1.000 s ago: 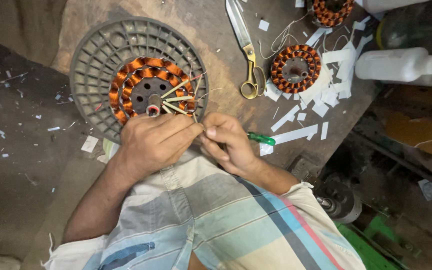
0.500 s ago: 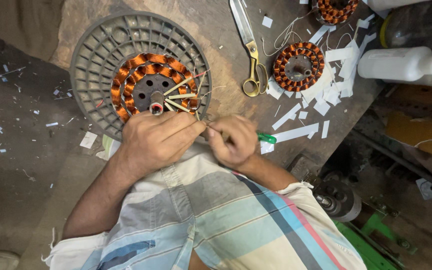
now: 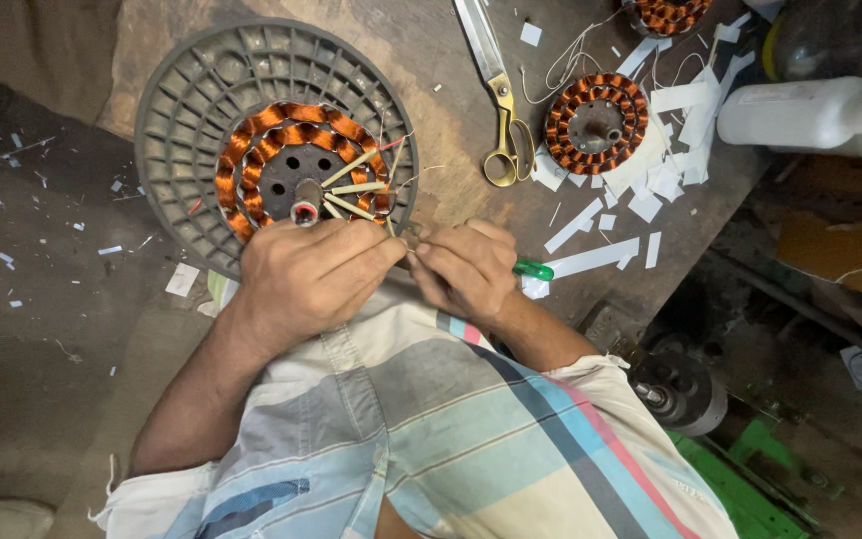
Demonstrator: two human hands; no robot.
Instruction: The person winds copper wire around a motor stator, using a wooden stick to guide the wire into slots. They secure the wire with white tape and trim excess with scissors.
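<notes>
The person wears a short-sleeved shirt [image 3: 471,439] with wide checks in pale grey, cream and light blue. A dark blue band with a thin red line beside it runs across the right part. Both forearms are bare. The left hand [image 3: 316,274] and the right hand [image 3: 466,269] carry no rings or gloves.

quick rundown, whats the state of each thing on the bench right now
left hand: closed, fingers pinched at the edge of the big stator
right hand: closed around a green-handled tool
big stator: flat in a grey ribbed disc, pale sticks wedged in its slots
scissors: lying flat, blades shut
small stator: flat, wound, untouched
white bottle: on its side, capped
paper strips: cut, scattered loose
</notes>
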